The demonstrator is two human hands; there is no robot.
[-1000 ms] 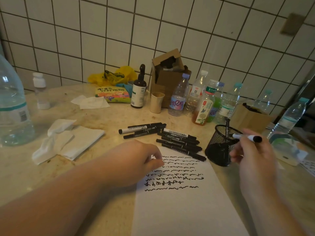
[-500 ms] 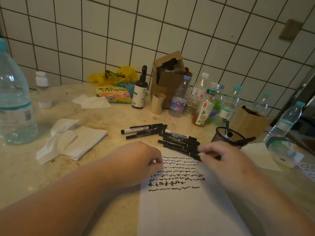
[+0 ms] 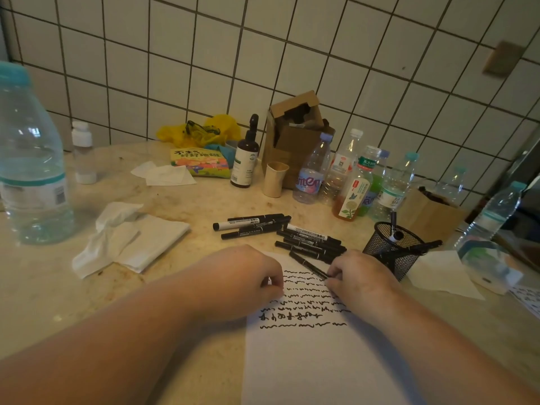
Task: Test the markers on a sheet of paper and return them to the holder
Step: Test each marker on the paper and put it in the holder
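A white sheet of paper with rows of black squiggles lies in front of me. My left hand rests curled on its top left corner and holds it down. My right hand pinches the near end of a thin black marker lying at the sheet's top edge. Several more black markers lie in a pile just beyond, with three others to the left. The black mesh holder stands right of my right hand with a few markers in it.
Tissues lie on the left of the beige counter, near a big water bottle. Several bottles, a paper cup and a cardboard box stand along the tiled wall. A napkin lies right of the holder.
My right hand put a white-barrelled marker into the holder, then came down left to the pile and took hold of a thin black marker. My left hand stayed on the paper.
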